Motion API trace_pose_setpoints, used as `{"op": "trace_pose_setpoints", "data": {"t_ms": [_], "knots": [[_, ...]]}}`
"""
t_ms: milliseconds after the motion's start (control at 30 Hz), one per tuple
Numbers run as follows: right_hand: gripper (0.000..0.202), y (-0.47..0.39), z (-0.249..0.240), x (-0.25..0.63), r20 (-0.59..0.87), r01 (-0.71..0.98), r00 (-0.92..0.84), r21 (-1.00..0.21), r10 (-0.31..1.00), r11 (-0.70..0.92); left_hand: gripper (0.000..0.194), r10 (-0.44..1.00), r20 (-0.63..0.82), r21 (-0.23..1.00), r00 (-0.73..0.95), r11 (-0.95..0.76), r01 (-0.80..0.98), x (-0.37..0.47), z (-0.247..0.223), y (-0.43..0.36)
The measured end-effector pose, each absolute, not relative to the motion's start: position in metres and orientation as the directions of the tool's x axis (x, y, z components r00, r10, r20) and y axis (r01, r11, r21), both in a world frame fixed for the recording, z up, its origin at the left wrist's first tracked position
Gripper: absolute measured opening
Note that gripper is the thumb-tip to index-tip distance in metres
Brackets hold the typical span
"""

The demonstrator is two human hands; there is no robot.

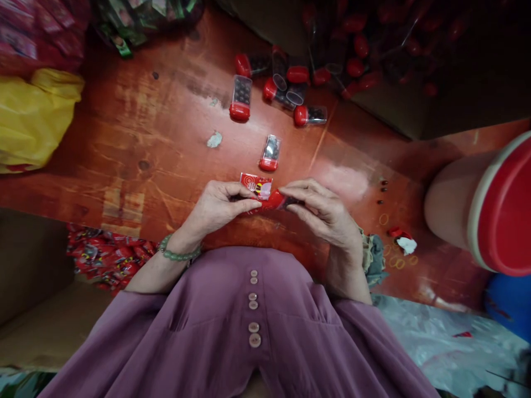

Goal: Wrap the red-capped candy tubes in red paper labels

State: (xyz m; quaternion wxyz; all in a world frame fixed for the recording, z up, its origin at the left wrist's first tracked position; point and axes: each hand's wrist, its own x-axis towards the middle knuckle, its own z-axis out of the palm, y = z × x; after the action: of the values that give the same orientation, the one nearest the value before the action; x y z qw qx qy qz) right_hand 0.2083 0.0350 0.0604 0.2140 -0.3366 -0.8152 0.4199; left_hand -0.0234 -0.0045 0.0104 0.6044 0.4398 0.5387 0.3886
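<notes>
In the head view, my left hand (pixel 218 204) pinches a small red printed packet (pixel 259 185) between thumb and fingers. Opposite it, my right hand (pixel 319 207) is closed on a small container with a red cap (pixel 276 198), its body mostly covered by my fingers. Cap and packet touch, and I cannot tell whether the cap is inside the packet. Just beyond my hands lies a clear container (pixel 271 149) of dark balls with a red end. Another such container (pixel 241 94) lies farther off, beside a loose group of red-capped containers (pixel 297 74).
Red packets (pixel 112 254) fill a box at lower left. A yellow bag (pixel 37 119) lies at far left. On the right stand a bucket with a red lid (pixel 504 210), rubber bands (pixel 397 262) and a few loose dark balls (pixel 384 189). A dark box (pixel 398 105) holds more red-capped containers.
</notes>
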Motion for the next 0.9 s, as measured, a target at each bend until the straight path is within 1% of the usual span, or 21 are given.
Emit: {"op": "trace_pose_setpoints", "data": {"t_ms": [100, 233, 333, 467, 533, 633, 700, 800, 867, 900], "knots": [[0.036, 0.037, 0.059, 0.209, 0.019, 0.368, -0.725, -0.834, 0.689, 0.410, 0.015, 0.923, -0.359, 0.933, 0.141, 0.361, 0.014, -0.023, 0.012, -0.004], [0.034, 0.042, 0.058, 0.211, -0.045, 0.338, -0.802, -0.857, 0.596, 0.390, 0.013, 0.897, -0.403, 0.914, 0.181, 0.404, 0.032, -0.021, 0.013, -0.004], [0.035, 0.046, 0.057, 0.212, -0.083, 0.312, -0.848, -0.877, 0.524, 0.366, 0.012, 0.889, -0.399, 0.915, 0.224, 0.403, 0.031, -0.019, 0.011, -0.006], [0.044, 0.051, 0.053, 0.212, -0.164, 0.324, -0.879, -0.895, 0.448, 0.308, 0.016, 0.878, -0.378, 0.924, 0.294, 0.379, 0.057, -0.018, 0.007, -0.009], [0.045, 0.052, 0.049, 0.212, -0.174, 0.309, -0.891, -0.909, 0.419, 0.281, 0.018, 0.873, -0.377, 0.924, 0.310, 0.377, 0.064, -0.018, 0.006, -0.011], [0.042, 0.054, 0.043, 0.209, -0.155, 0.260, -0.909, -0.937, 0.387, 0.235, 0.017, 0.867, -0.383, 0.921, 0.319, 0.383, 0.065, -0.019, 0.007, -0.010], [0.038, 0.053, 0.039, 0.207, -0.141, 0.235, -0.909, -0.950, 0.392, 0.205, 0.017, 0.865, -0.385, 0.920, 0.322, 0.388, 0.056, -0.020, 0.008, -0.008], [0.032, 0.051, 0.036, 0.202, -0.153, 0.245, -0.874, -0.959, 0.461, 0.146, 0.017, 0.879, -0.395, 0.912, 0.266, 0.411, -0.005, -0.023, 0.010, -0.006], [0.031, 0.047, 0.035, 0.200, -0.173, 0.259, -0.834, -0.961, 0.523, 0.095, 0.027, 0.890, -0.418, 0.894, 0.181, 0.439, -0.094, -0.025, 0.011, -0.008], [0.030, 0.044, 0.034, 0.200, -0.184, 0.264, -0.812, -0.962, 0.554, 0.067, 0.033, 0.891, -0.433, 0.876, 0.140, 0.452, -0.168, -0.025, 0.011, -0.010]]}}
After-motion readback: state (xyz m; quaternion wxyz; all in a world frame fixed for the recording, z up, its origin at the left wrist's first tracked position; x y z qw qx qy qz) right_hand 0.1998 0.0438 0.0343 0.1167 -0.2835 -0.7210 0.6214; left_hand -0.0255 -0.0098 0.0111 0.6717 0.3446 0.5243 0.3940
